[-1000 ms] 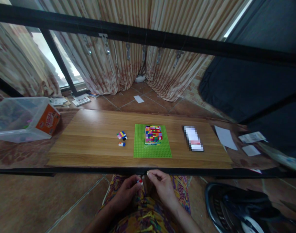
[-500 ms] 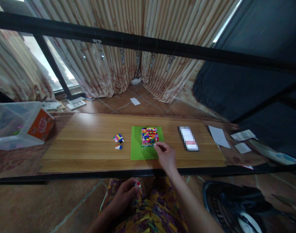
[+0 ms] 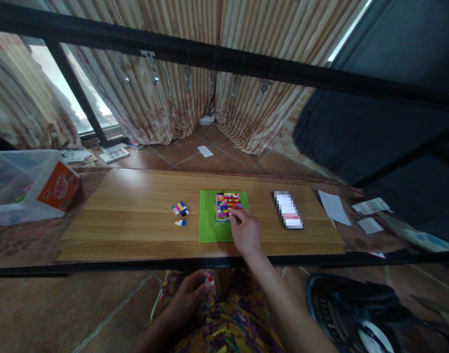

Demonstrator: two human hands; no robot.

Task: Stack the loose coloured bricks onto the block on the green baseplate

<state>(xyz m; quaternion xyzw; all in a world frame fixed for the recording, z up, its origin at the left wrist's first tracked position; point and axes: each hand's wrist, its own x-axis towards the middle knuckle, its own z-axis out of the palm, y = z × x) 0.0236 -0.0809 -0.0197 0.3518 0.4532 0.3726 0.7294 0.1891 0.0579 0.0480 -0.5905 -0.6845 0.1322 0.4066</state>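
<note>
A green studded baseplate lies on the wooden table. On it stands a block of many-coloured toy bricks. My right hand reaches over the near right part of this block, thumb and forefinger pinched round a small pale brick. Whether that brick touches the block I cannot tell. Low over my lap, in front of the table edge, my left hand is closed on small red and white bricks. Left of the baseplate lie a cluster of coloured bricks and a smaller orange, white and blue piece.
A phone with a blurred screen lies right of the baseplate on the table. At the far left stands a clear plastic box with an orange label. Papers lie past the right end. A dark bar crosses above.
My right hand has shifted slightly left and away from me, further over the brick block. My left hand stays over my lap. The camera view has moved a little.
</note>
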